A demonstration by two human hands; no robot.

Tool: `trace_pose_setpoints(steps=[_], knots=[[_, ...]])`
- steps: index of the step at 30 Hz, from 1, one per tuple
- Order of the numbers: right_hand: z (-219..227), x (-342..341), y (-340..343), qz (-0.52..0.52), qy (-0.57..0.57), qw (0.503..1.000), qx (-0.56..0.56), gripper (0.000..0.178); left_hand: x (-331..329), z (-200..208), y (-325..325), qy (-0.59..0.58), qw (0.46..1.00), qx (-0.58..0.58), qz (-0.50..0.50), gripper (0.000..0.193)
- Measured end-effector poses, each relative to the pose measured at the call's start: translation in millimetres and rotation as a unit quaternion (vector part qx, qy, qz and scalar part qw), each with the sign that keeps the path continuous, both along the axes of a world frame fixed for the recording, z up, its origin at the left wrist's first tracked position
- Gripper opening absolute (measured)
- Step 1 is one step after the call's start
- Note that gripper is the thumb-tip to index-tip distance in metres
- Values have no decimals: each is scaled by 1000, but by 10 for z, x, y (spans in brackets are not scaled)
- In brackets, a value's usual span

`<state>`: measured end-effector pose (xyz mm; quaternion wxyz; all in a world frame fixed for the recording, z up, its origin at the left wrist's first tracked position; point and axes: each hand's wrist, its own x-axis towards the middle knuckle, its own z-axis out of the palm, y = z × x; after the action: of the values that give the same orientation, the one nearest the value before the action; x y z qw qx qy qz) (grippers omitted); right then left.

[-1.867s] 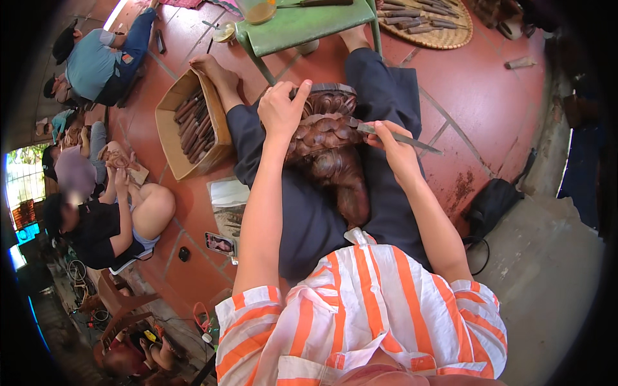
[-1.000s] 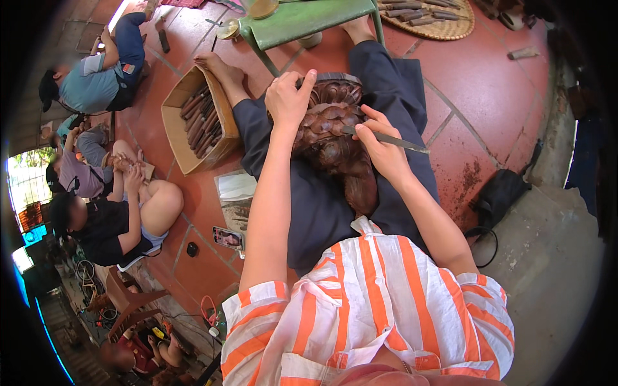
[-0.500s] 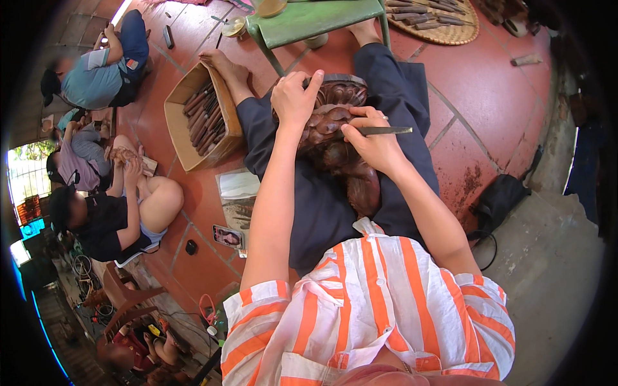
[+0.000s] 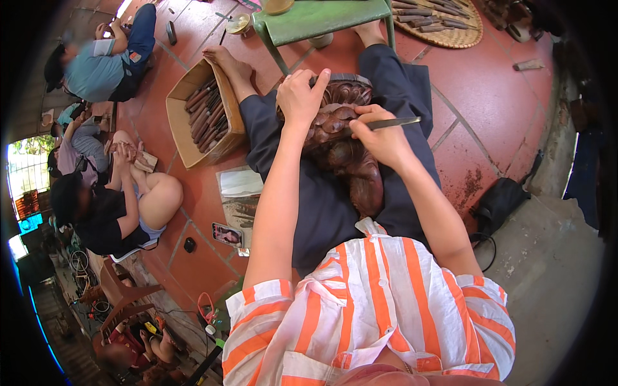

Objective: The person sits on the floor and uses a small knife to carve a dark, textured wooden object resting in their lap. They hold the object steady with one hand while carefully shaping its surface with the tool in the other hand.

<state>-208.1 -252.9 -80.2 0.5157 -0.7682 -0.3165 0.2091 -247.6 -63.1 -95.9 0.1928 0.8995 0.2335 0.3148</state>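
Note:
A dark brown wood carving (image 4: 364,177) with rounded, lobed relief lies between my legs, tilted across my lap. My left hand (image 4: 300,100) grips its far left side, fingers curled over the edge and thumb raised. In my right hand (image 4: 382,140) is a slim carving tool (image 4: 400,121) with a flat metal end, which sticks out to the right past my knuckles. The fingers of that hand rest against the carving's lobes. Whatever part of the tool meets the wood is hidden under my hand.
A cardboard box (image 4: 236,125) full of wooden-handled tools stands beside my left leg. Ahead is a green stool (image 4: 322,24); right of it, a woven tray (image 4: 473,37) bears more tools. A phone (image 4: 226,235) lies on the tiles at left. Several people sit along the left.
My right hand has turned slightly, and the tool's metal end has swung a little up and to the right. My left hand keeps its hold on the carving. The whole view has shifted slightly.

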Motion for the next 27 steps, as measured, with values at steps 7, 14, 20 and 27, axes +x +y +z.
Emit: trace_pose_setpoints(steps=[7,14,20,27], knots=[[83,2,-3,18,24,999,-19,26,7,-16,-2,-2,1000,18,3,39],[137,148,-24,9,224,974,-25,25,-12,-5,-11,4,1000,13,4,37],[33,-23,35,5,-27,999,-34,23,2,5,-2,5,1000,16,1,37],[95,21,-71,49,6,999,17,24,-10,-1,-28,2,1000,6,6,36]])
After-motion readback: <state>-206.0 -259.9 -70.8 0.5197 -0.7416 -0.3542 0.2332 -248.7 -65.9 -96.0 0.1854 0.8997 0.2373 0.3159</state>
